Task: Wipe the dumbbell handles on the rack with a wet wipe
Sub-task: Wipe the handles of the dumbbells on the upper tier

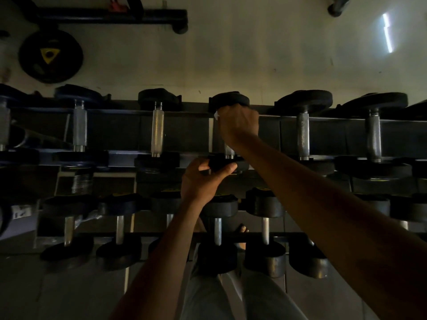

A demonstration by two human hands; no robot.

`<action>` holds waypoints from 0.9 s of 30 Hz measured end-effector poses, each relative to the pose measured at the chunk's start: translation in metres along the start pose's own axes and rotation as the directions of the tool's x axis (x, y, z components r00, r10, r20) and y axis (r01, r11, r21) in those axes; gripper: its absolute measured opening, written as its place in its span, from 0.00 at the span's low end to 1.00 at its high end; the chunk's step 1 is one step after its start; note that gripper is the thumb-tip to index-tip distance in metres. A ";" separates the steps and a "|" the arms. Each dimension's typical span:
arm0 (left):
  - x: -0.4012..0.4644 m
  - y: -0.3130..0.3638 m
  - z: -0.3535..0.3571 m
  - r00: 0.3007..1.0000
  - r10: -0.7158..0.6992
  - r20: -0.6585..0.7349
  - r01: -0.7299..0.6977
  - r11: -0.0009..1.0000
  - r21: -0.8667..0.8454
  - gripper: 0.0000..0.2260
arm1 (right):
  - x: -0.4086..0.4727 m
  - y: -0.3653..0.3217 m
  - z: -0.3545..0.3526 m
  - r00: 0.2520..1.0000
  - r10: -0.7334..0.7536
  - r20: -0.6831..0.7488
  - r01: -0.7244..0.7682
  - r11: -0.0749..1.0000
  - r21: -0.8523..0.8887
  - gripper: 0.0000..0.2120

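At far left a black weight plate (50, 56) with a yellow triangular mark lies on the pale floor beyond the rack (115, 112). Along the upper tier, dumbbells with knurled steel handles stand in a row; one handle (157, 130) is bare just left of the hands. The left hand (203, 179) curls around the near black head (223, 163) of the middle dumbbell. The right hand (238, 122) is closed around that dumbbell's handle, hiding most of it, with a white wet wipe (216, 115) peeking out at its left edge. Further dumbbells (303, 132) sit to the right.
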State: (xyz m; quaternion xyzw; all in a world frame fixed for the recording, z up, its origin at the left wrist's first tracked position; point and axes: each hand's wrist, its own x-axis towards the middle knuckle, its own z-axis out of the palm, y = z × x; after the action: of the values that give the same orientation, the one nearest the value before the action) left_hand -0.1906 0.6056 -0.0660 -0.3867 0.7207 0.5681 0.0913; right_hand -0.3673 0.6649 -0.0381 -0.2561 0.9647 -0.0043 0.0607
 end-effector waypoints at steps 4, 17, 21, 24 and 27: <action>0.001 0.001 0.000 1.000 -0.018 -0.001 0.018 1.000 -0.006 0.26 | -0.012 0.016 0.008 0.987 0.052 -0.152 -0.010 0.964 0.266 0.08; 0.008 -0.012 0.004 1.000 0.016 -0.024 -0.016 1.000 -0.019 0.26 | -0.026 0.027 0.015 0.761 0.437 0.480 -0.509 -0.057 0.859 0.04; 0.009 -0.013 0.004 1.000 0.021 -0.013 -0.021 0.999 -0.024 0.29 | -0.012 0.028 0.008 0.533 0.369 0.761 -0.714 -0.286 0.639 0.13; 0.008 -0.012 0.004 1.000 0.006 -0.028 -0.007 0.999 -0.040 0.30 | -0.001 0.029 0.010 0.489 0.337 0.804 -0.747 -0.313 0.586 0.17; 0.011 -0.017 0.004 0.999 0.001 -0.035 -0.002 0.999 -0.036 0.34 | 0.000 0.034 0.012 0.516 0.328 0.791 -0.755 -0.261 0.601 0.17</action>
State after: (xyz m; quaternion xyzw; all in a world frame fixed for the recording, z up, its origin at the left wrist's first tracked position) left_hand -0.1887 0.6035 -0.0864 -0.3974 0.7121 0.5744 0.0714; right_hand -0.3826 0.6945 -0.0509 0.3355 0.6700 -0.5542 0.3624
